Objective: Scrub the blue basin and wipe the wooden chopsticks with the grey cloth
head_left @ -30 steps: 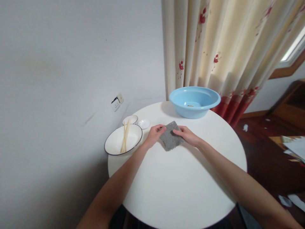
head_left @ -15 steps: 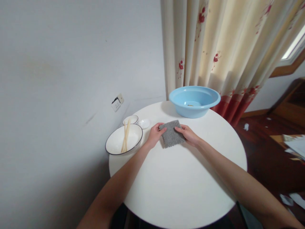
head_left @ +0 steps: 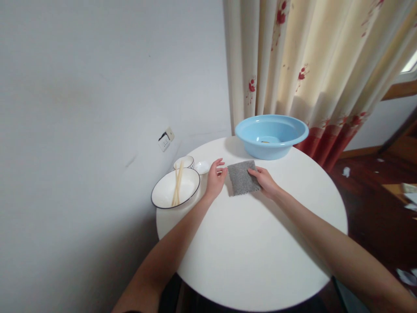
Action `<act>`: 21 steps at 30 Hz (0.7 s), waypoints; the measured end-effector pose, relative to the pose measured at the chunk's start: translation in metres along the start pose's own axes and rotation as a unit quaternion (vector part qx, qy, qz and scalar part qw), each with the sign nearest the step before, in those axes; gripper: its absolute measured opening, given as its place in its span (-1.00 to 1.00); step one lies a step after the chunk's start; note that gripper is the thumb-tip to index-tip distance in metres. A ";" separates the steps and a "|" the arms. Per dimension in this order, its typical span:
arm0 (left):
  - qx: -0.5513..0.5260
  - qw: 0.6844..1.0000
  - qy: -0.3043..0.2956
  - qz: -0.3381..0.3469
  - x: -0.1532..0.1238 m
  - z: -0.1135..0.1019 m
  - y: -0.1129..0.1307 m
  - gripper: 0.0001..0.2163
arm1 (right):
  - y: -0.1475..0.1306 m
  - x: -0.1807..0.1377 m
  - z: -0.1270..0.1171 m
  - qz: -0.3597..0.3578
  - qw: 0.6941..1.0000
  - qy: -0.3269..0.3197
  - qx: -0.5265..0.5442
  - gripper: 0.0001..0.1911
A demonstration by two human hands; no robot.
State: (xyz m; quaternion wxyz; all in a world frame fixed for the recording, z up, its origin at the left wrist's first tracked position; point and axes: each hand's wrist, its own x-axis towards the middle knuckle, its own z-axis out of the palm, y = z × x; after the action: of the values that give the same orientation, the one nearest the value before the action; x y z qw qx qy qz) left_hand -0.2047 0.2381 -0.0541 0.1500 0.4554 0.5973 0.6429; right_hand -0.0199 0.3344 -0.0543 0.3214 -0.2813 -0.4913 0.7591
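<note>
A folded grey cloth (head_left: 241,178) with a zigzag edge is held above the white round table (head_left: 247,248). My right hand (head_left: 264,179) grips its right side, thumb on top and the other fingers underneath. Just left of the cloth is my left hand (head_left: 216,177), its fingers apart and nothing in them. Beyond that hand lies a small white dish (head_left: 202,168). To its left stands a large white bowl (head_left: 163,189) with a dark rim, and pale chopsticks (head_left: 177,187) rest across it. A smaller white bowl (head_left: 184,161) sits behind the large one.
A light blue basin (head_left: 271,138) stands at the table's far side, with something small and yellowish inside it. A wall with a power socket (head_left: 164,142) borders the left side. Patterned curtains (head_left: 286,65) hang behind the basin. Paper scraps (head_left: 346,172) lie on the dark floor at right.
My left hand has let go of the cloth's left edge and opened beside it. My right hand keeps its hold. The whole view has shifted slightly.
</note>
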 end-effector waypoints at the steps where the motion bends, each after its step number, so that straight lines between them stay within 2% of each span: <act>1: 0.003 1.000 0.004 0.008 0.000 -0.002 0.004 -0.58 | 0.000 -0.001 0.001 0.002 1.000 0.005 0.001 -0.65; 8: 0.060 0.995 -0.075 0.034 -0.002 -0.021 0.051 -0.77 | -0.001 -0.005 0.006 0.012 1.000 0.013 -0.013 -0.66; 12: 0.104 0.991 -0.076 0.040 0.000 -0.041 0.079 -0.83 | -0.002 -0.008 0.007 0.015 1.000 0.014 -0.023 -0.67; 14: 0.108 0.992 -0.057 0.032 0.006 -0.057 0.089 -0.83 | -0.002 -0.009 0.008 0.017 0.999 0.018 -0.028 -0.69; 17: 0.095 0.995 0.015 0.007 0.019 -0.090 0.097 -0.79 | -0.003 -0.010 0.009 0.017 0.999 0.019 -0.041 -0.70; 19: 0.129 0.989 0.077 0.002 0.030 -0.117 0.098 -0.76 | -0.003 -0.010 0.010 0.015 0.999 0.012 -0.050 -0.70; 21: 0.191 0.976 0.104 -0.019 0.041 -0.147 0.094 -0.76 | -0.003 -0.011 0.012 0.013 0.998 0.005 -0.053 -0.69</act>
State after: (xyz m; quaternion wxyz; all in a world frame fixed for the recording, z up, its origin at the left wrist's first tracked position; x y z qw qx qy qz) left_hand -0.3065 0.1529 0.0666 0.0099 0.3946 0.7300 0.5579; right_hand -0.0210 0.3200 -0.0464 0.2985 -0.3080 -0.5259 0.7345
